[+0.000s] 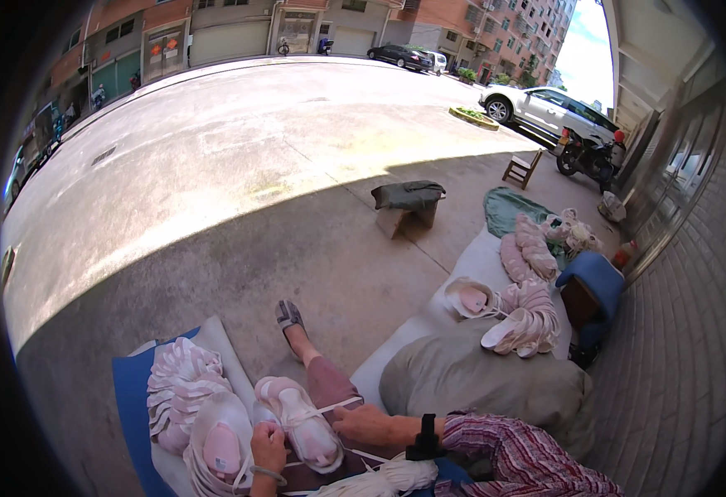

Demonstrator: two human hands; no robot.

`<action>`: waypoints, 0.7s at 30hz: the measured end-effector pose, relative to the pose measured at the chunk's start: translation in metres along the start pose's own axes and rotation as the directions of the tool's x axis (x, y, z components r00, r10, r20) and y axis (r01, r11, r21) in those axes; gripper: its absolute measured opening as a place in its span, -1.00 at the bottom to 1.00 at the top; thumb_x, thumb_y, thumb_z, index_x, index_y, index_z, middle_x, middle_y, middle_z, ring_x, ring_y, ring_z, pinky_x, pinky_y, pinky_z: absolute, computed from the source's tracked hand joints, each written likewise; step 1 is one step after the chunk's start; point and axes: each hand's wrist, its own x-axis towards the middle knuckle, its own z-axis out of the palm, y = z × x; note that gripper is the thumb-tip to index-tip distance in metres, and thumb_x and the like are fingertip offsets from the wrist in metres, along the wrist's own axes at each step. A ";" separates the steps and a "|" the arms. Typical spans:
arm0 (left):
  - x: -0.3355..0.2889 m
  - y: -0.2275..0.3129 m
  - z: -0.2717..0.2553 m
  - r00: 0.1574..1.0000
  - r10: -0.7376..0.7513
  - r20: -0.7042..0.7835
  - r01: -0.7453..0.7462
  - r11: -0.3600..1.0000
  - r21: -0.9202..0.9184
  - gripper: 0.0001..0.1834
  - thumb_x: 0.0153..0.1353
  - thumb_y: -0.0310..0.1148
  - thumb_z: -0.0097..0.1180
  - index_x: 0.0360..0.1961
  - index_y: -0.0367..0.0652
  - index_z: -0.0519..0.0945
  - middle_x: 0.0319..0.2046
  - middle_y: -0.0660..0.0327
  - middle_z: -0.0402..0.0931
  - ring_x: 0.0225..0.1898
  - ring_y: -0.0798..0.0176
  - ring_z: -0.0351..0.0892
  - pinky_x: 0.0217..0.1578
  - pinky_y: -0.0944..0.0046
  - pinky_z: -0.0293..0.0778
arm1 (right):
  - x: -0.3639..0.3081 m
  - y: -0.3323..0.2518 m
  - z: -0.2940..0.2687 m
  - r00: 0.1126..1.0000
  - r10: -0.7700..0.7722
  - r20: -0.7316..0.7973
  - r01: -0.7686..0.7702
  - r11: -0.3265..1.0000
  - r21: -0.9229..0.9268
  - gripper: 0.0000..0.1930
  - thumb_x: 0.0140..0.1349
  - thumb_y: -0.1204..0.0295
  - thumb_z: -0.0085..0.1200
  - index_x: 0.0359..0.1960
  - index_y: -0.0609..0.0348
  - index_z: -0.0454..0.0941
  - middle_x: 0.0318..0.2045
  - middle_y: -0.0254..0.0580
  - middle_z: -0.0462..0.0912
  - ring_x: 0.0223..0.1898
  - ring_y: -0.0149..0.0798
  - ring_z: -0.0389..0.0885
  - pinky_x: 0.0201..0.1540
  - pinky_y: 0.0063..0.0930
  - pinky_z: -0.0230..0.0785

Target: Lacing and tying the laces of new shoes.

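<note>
Seemingly midway, the left hand (268,445) pinches and the right hand (365,422) presses the pink shoe upper (301,422) on the lap at 6 o'clock, cord (330,407) half-threaded, finished stack (182,383) at 8 o'clock.

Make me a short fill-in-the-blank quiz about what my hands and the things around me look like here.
Both hands rest on a pink and white ____ upper on the lap.
The left hand wears a thin ____ on its wrist.
The right hand has a sleeve patterned in ____.
A bundle of white cord lies below the right wrist.
Missing words: shoe; bangle; stripes
</note>
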 end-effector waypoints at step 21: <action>-0.009 0.021 -0.005 0.988 -0.151 0.034 0.153 0.987 -0.045 -0.80 0.25 -0.35 0.01 -0.28 -0.31 0.51 -0.05 0.11 0.45 -0.24 0.32 0.56 -0.52 0.40 0.61 | 0.011 0.029 0.012 0.969 0.121 -0.216 -0.026 0.918 0.396 -0.89 0.14 0.45 0.01 -0.39 0.22 0.51 -0.45 -0.01 0.53 -0.36 0.03 0.55 -0.32 -0.21 0.39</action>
